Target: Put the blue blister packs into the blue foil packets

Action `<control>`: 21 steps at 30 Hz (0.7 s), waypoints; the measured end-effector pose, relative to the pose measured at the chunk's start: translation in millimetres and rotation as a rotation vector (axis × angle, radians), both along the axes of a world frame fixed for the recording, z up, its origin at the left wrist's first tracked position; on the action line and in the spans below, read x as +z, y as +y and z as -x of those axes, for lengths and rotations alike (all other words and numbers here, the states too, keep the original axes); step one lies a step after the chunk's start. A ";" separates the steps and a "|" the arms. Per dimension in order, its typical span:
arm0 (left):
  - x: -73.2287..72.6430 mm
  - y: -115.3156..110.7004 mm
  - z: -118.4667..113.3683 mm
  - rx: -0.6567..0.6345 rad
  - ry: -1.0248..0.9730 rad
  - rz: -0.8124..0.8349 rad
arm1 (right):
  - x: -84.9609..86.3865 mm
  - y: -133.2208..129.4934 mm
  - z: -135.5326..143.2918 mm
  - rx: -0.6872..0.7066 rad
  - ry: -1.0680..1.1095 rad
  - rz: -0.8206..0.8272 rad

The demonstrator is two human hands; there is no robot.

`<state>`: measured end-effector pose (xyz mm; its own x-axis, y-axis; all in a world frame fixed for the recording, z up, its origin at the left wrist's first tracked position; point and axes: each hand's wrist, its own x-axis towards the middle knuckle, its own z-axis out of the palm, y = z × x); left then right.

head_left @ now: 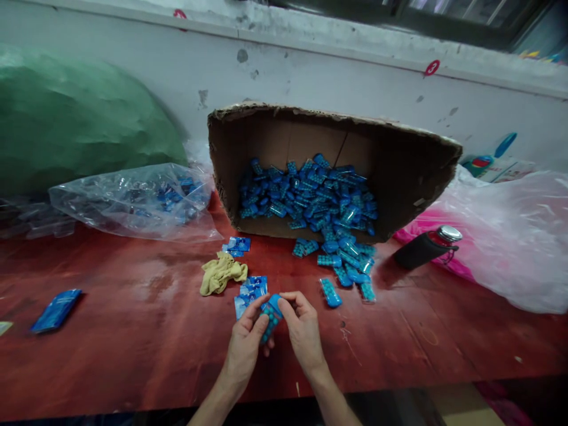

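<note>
Close to the table's front edge I hold a small clear bottle [271,320] of teal balls, tilted, with a blue cap. My left hand [248,329] is closed around its clear body. The thumb and fingers of my right hand [303,325] pinch the blue cap at the upper end. Just behind my hands lie blue-and-white printed packets [251,290], partly covered by my left fingers. To the right of them one similar bottle [331,293] lies apart on the table. More such bottles [310,192] fill a cardboard box [399,183] tipped on its side, and several spill out in front.
On the red table [146,331] are a crumpled yellowish cloth [222,273], a blue packet [56,310] at left and a black-sleeved flask [428,245] at right. A clear bag [106,201] with blue packets, a green sack [84,118] and a pink-white plastic bag [519,236] flank the box.
</note>
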<state>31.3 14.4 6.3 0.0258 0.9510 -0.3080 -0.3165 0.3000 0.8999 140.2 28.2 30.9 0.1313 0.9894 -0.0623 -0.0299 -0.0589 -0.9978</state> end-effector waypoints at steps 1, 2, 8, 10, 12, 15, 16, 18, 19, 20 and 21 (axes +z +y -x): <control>0.4 -0.3 0.2 -0.013 -0.010 -0.006 | 0.0 0.3 0.3 0.000 0.024 0.007; 1.1 -0.4 0.2 -0.021 -0.016 -0.006 | 0.1 0.7 0.6 0.001 0.041 0.012; 4.2 -0.9 -0.7 0.020 -0.015 0.049 | -1.3 1.1 1.7 -0.004 -0.023 -0.001; 4.2 -1.6 -1.2 0.014 -0.051 0.058 | -2.1 0.4 1.0 0.009 -0.039 0.006; 4.6 -2.4 -1.9 -0.012 -0.083 0.063 | -2.4 0.1 -0.2 0.009 -0.043 0.011; 7.6 -3.5 -3.7 -0.053 -0.089 0.066 | -1.6 1.1 -1.8 -0.011 -0.055 0.002; 9.1 -3.8 -4.4 -0.052 -0.078 0.072 | -1.3 1.7 -2.1 -0.017 -0.056 -0.002; 12.4 -4.3 -5.3 -0.038 -0.047 0.085 | -1.0 2.7 -2.1 -0.026 -0.044 -0.002; 14.0 -4.5 -5.4 -0.033 -0.033 0.089 | -1.1 3.1 -2.0 -0.030 -0.036 -0.001; 15.3 -4.6 -5.4 -0.032 -0.023 0.090 | -1.2 3.3 -2.0 -0.032 -0.029 0.000; 16.3 -4.6 -5.1 -0.035 -0.020 0.087 | -1.5 3.3 -2.0 -0.032 -0.020 0.000</control>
